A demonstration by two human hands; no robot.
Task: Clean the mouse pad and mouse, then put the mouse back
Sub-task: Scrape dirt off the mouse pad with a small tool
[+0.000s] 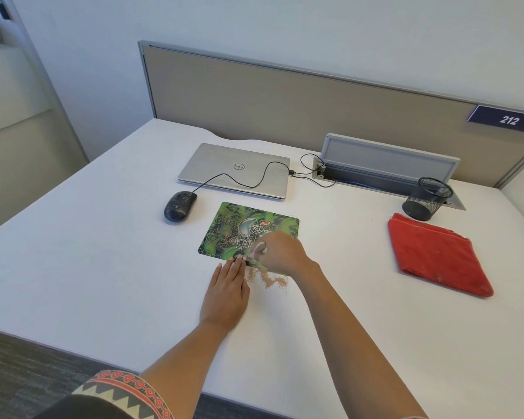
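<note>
A green patterned mouse pad [239, 225] lies flat in the middle of the white desk. My right hand [280, 252] is over its near right corner, blurred by motion, with the fingers down on the pad surface. My left hand [227, 291] lies flat on the desk, its straight fingertips touching the pad's near edge. Brown dust [270, 281] is scattered on the desk just in front of the pad, between my two hands. A black wired mouse [179, 206], speckled with dust, sits on the desk left of the pad. A folded red cloth [436, 255] lies at the right.
A closed silver laptop [233, 170] lies behind the pad, with the mouse cable [248, 184] running across its lid. A black mesh pen holder [427, 199] stands behind the cloth beside an open cable tray [387, 164]. A beige partition [285, 92] closes the desk's far side.
</note>
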